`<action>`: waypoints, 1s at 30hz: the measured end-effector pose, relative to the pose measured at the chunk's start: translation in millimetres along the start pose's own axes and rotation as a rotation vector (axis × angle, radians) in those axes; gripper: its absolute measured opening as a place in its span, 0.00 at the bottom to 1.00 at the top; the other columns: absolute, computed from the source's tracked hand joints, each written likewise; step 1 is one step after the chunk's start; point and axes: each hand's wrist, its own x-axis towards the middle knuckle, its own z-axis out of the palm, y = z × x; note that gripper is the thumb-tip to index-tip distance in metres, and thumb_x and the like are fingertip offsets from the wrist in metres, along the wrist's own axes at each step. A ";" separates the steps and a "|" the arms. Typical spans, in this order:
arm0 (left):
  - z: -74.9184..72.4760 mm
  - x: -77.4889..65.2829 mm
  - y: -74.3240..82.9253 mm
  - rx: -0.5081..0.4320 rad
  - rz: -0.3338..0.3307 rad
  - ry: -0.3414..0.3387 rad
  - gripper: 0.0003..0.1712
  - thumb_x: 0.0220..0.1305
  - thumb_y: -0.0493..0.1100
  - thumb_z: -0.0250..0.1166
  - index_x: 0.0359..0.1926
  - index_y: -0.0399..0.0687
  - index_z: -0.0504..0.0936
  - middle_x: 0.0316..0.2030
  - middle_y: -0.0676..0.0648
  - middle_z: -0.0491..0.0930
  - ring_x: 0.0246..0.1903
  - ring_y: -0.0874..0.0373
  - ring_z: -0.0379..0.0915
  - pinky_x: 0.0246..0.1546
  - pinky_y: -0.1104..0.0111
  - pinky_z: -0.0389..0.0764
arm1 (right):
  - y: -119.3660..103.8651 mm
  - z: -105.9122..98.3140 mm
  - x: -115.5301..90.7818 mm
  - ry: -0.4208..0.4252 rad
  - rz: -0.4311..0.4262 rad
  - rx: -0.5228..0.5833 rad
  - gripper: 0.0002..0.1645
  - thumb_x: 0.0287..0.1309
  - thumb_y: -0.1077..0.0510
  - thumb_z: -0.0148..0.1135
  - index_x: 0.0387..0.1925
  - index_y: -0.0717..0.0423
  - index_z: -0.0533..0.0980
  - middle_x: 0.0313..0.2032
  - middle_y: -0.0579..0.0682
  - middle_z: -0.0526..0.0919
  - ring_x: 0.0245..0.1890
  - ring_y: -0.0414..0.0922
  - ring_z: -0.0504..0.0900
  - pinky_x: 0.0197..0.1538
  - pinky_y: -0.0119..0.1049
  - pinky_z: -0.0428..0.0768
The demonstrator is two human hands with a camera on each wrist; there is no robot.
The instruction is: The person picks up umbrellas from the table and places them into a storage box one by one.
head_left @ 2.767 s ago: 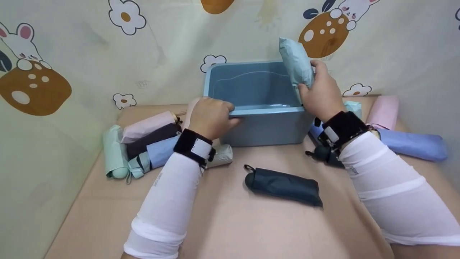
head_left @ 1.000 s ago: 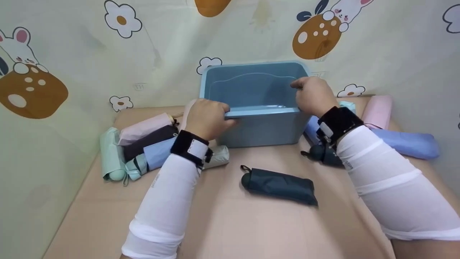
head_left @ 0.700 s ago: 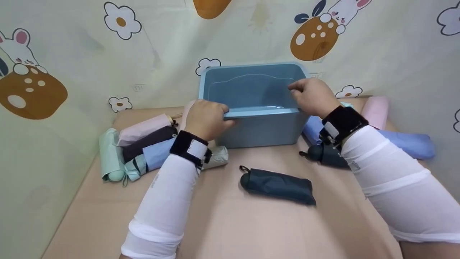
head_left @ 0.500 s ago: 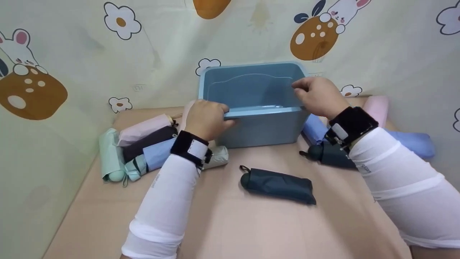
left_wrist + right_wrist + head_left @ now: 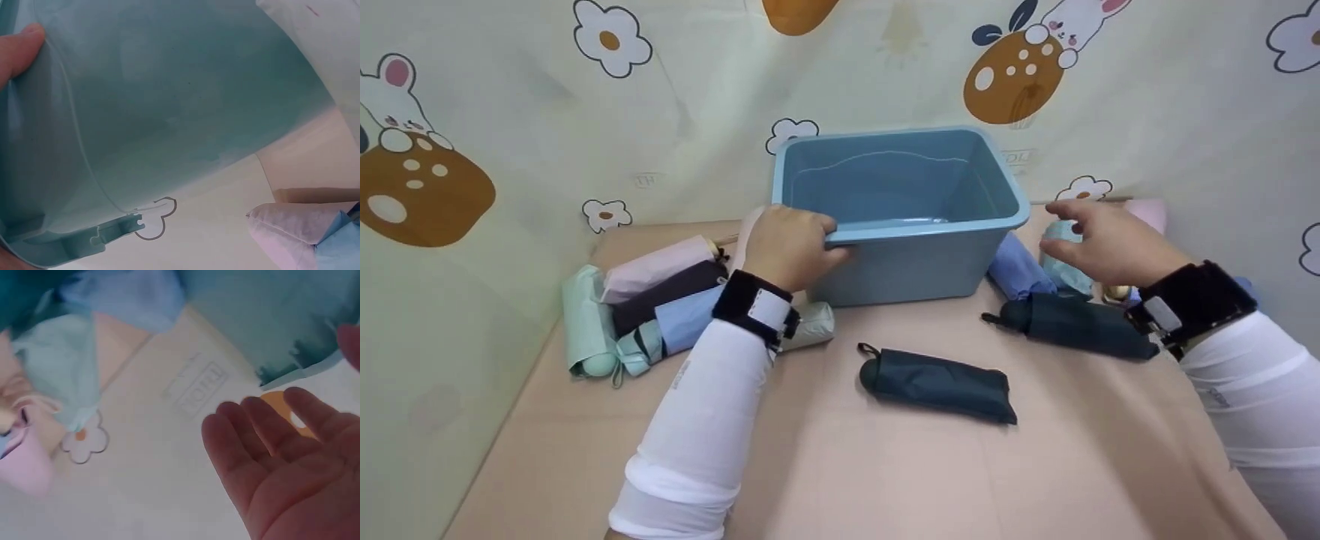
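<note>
A blue-grey plastic bin stands against the back wall, and its front wall hides part of the inside. My left hand grips the bin's rim at the front left corner; in the left wrist view its thumb presses on the bin wall. To the right of the bin my right hand hovers with fingers extended, holding nothing. Under and behind it lie a pale teal folded umbrella and a blue folded umbrella. The right wrist view shows the bare palm.
A dark navy folded umbrella lies in front of the bin, another dark umbrella to its right. Several folded umbrellas cluster at left, including a mint one and a pink one. A patterned wall covering backs the table.
The pale teal umbrella held in my right hand 2.8 s ago has left it. That hand then stayed at the bin's right rim and has moved right, fingers spread. The left hand keeps its grip.
</note>
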 end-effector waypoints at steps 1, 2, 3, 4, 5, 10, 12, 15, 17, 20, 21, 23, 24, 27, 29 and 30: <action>0.0 -0.4 -0.5 0.002 0.000 0.001 0.27 0.65 0.63 0.69 0.19 0.52 0.72 0.19 0.50 0.79 0.26 0.46 0.77 0.40 0.52 0.76 | 4.9 3.6 -1.6 -0.024 -0.008 -0.024 0.43 0.74 0.42 0.59 0.78 0.62 0.61 0.72 0.70 0.70 0.65 0.72 0.75 0.61 0.69 0.77; 0.0 -0.6 -0.9 0.006 0.001 0.000 0.27 0.65 0.63 0.69 0.19 0.52 0.72 0.19 0.50 0.78 0.25 0.47 0.77 0.40 0.52 0.76 | 9.4 7.1 -3.0 -0.051 -0.010 -0.047 0.43 0.73 0.42 0.60 0.78 0.61 0.61 0.71 0.71 0.71 0.65 0.72 0.76 0.60 0.69 0.77; 0.0 -0.9 -1.3 0.009 0.002 0.000 0.28 0.65 0.63 0.69 0.19 0.52 0.71 0.18 0.50 0.78 0.25 0.47 0.77 0.40 0.52 0.77 | 13.5 11.0 -4.4 -0.074 -0.019 -0.070 0.44 0.73 0.42 0.61 0.77 0.62 0.62 0.70 0.72 0.72 0.63 0.72 0.77 0.60 0.69 0.77; 0.1 -1.0 -1.7 0.012 0.002 0.001 0.28 0.65 0.63 0.69 0.19 0.52 0.71 0.18 0.50 0.78 0.25 0.47 0.77 0.40 0.52 0.77 | 17.1 15.0 -5.7 -0.098 -0.020 -0.092 0.43 0.72 0.43 0.62 0.77 0.62 0.63 0.68 0.73 0.74 0.62 0.71 0.79 0.60 0.68 0.78; 0.0 -1.2 -1.9 0.013 0.001 0.000 0.28 0.65 0.63 0.69 0.19 0.53 0.71 0.18 0.51 0.78 0.25 0.47 0.77 0.40 0.52 0.77 | 20.3 19.0 -6.8 -0.121 -0.017 -0.114 0.43 0.71 0.43 0.63 0.76 0.62 0.64 0.65 0.73 0.76 0.60 0.70 0.80 0.59 0.68 0.78; 0.1 -1.1 -2.0 0.009 0.000 -0.002 0.27 0.65 0.63 0.69 0.20 0.52 0.72 0.19 0.50 0.78 0.26 0.47 0.78 0.41 0.52 0.77 | 31.3 39.2 -10.6 -0.174 -0.023 -0.155 0.38 0.65 0.44 0.68 0.66 0.66 0.74 0.52 0.67 0.86 0.47 0.58 0.85 0.54 0.61 0.81; -0.3 -0.9 -1.7 0.005 0.003 -0.008 0.27 0.65 0.63 0.68 0.20 0.52 0.72 0.19 0.50 0.79 0.26 0.47 0.78 0.42 0.52 0.78 | 33.2 46.6 -10.9 -0.173 -0.041 -0.157 0.36 0.64 0.44 0.69 0.62 0.67 0.76 0.46 0.61 0.87 0.42 0.53 0.84 0.51 0.56 0.82; -0.5 -0.8 -1.3 0.002 0.002 -0.010 0.27 0.65 0.63 0.69 0.21 0.51 0.73 0.20 0.49 0.80 0.27 0.46 0.80 0.44 0.51 0.78 | 32.5 56.9 -9.8 -0.152 -0.055 -0.168 0.32 0.61 0.44 0.71 0.57 0.64 0.80 0.39 0.52 0.86 0.36 0.48 0.80 0.44 0.48 0.80; -0.5 -0.7 -1.1 0.004 0.002 -0.008 0.27 0.65 0.63 0.69 0.21 0.51 0.73 0.19 0.49 0.80 0.28 0.45 0.81 0.44 0.51 0.78 | 30.9 63.0 -8.7 -0.138 -0.069 -0.180 0.31 0.60 0.43 0.72 0.54 0.62 0.81 0.38 0.51 0.85 0.35 0.48 0.79 0.42 0.45 0.78; -0.4 -0.4 -0.5 0.001 -0.002 -0.008 0.26 0.65 0.62 0.69 0.21 0.51 0.73 0.19 0.49 0.80 0.28 0.46 0.80 0.44 0.51 0.78 | 27.4 72.3 -6.5 -0.134 -0.091 -0.188 0.26 0.58 0.45 0.74 0.49 0.60 0.81 0.35 0.49 0.83 0.33 0.48 0.78 0.38 0.42 0.74; -0.4 -0.2 -0.3 -0.001 -0.002 -0.011 0.26 0.65 0.62 0.69 0.21 0.51 0.73 0.19 0.49 0.79 0.28 0.46 0.80 0.44 0.51 0.78 | 26.3 75.4 -5.8 -0.136 -0.101 -0.190 0.24 0.58 0.46 0.74 0.47 0.59 0.81 0.34 0.49 0.83 0.32 0.48 0.78 0.37 0.41 0.73; -0.7 0.1 0.3 -0.006 -0.004 -0.017 0.26 0.65 0.61 0.69 0.21 0.51 0.73 0.19 0.50 0.78 0.27 0.47 0.79 0.44 0.52 0.77 | 25.3 81.0 -5.1 -0.143 -0.121 -0.188 0.22 0.56 0.47 0.75 0.44 0.58 0.80 0.34 0.50 0.82 0.32 0.48 0.77 0.36 0.40 0.71; -0.8 0.2 0.5 -0.008 -0.005 -0.020 0.25 0.65 0.61 0.69 0.21 0.51 0.73 0.19 0.50 0.78 0.27 0.47 0.78 0.44 0.52 0.77 | 24.6 83.6 -4.6 -0.145 -0.127 -0.188 0.21 0.55 0.48 0.76 0.42 0.57 0.80 0.33 0.49 0.81 0.32 0.48 0.77 0.36 0.40 0.71; -1.7 0.4 1.1 -0.001 -0.006 -0.026 0.25 0.65 0.61 0.68 0.21 0.51 0.74 0.19 0.49 0.78 0.27 0.46 0.78 0.44 0.52 0.78 | 23.1 89.8 -3.8 -0.147 -0.139 -0.194 0.20 0.53 0.51 0.78 0.41 0.57 0.80 0.33 0.49 0.81 0.32 0.48 0.77 0.37 0.41 0.72; -2.3 0.3 1.4 0.005 -0.005 -0.031 0.26 0.66 0.62 0.68 0.21 0.51 0.74 0.19 0.49 0.79 0.27 0.46 0.78 0.45 0.52 0.78 | 22.0 92.4 -2.7 -0.145 -0.155 -0.206 0.19 0.52 0.53 0.79 0.41 0.56 0.80 0.33 0.49 0.81 0.33 0.47 0.77 0.38 0.41 0.72; -2.4 0.1 1.4 0.009 -0.005 -0.030 0.26 0.66 0.62 0.68 0.21 0.51 0.74 0.19 0.49 0.79 0.27 0.46 0.78 0.45 0.52 0.78 | 21.5 93.3 -2.3 -0.140 -0.165 -0.215 0.18 0.52 0.54 0.79 0.40 0.56 0.80 0.33 0.48 0.81 0.32 0.47 0.76 0.38 0.42 0.73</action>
